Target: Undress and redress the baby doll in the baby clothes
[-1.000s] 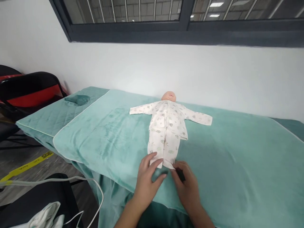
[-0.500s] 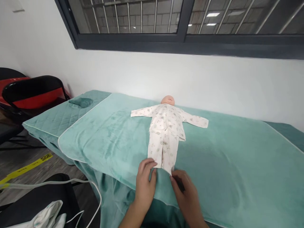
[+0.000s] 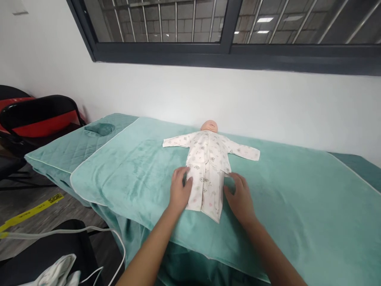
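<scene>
A baby doll (image 3: pixel 209 126) lies on its back in the middle of the bed, its head toward the wall. It wears a white printed jacket (image 3: pixel 218 153) with both sleeves spread out sideways. White printed trousers (image 3: pixel 210 188) lie flat below the jacket, their leg ends toward me. At the left edge of the trousers is my left hand (image 3: pixel 180 191), thumb and fingers apart. My right hand (image 3: pixel 240 198) is on the opposite side, near the jacket's lower corner, its fingers curved and apart. Neither hand grips the cloth. The doll's hands and feet are hidden.
A green velvety sheet (image 3: pixel 127 171) covers the bed, which has a face hole (image 3: pixel 99 129) at the left end. Folding chairs (image 3: pixel 44 115) stand at the left. Nearer, a black chair (image 3: pixel 68 242) carries crumpled cloth (image 3: pixel 58 272), with a white cable (image 3: pixel 120 240) beside it.
Both hands have let go of the trouser leg ends and moved up along the sides toward the waist. The leg ends now lie flat and uncovered.
</scene>
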The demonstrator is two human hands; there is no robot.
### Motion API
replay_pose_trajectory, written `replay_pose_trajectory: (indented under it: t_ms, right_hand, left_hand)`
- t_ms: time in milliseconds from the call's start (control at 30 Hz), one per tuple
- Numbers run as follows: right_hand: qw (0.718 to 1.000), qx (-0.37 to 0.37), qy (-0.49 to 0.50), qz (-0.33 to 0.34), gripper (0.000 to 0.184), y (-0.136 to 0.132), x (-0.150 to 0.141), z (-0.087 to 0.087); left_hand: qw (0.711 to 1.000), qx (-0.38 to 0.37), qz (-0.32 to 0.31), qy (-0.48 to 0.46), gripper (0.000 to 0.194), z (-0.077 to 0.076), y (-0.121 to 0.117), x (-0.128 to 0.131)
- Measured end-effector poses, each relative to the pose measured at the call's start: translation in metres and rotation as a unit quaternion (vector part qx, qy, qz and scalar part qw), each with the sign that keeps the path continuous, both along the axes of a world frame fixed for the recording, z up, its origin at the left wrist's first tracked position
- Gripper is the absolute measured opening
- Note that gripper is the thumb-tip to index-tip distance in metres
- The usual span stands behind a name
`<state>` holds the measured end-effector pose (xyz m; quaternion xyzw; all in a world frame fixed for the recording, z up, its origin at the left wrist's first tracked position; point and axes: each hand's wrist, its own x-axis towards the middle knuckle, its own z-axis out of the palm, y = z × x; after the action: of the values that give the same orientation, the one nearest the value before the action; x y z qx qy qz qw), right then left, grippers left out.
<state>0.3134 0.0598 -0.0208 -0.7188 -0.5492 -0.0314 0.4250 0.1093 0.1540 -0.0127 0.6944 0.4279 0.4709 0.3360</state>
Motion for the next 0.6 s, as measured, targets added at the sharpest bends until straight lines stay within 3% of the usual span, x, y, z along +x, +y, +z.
replay_pose_trajectory:
  t_ms: [167,367,500,600]
  right_hand:
    - [0.993,0.067,-0.09,0.031,0.036,0.054,0.012,0.006]
    - [0.992,0.102,-0.063,0.038,0.025,0.066,0.021,0.007]
    - [0.99,0.116,-0.065,0.047,0.025,0.061,0.021,0.007]
    - [0.988,0.092,-0.089,0.085,0.026,0.059,0.016,0.009]
  left_hand:
    - [0.993,0.056,-0.047,0.09,0.047,0.017,0.032,0.037]
    - [0.968,0.124,-0.056,0.213,0.052,0.019,0.034,0.056]
    - [0.978,0.113,-0.056,0.168,0.045,0.011,0.034,0.055]
    - [0.994,0.04,-0.069,0.071,0.039,0.005,0.036,0.051]
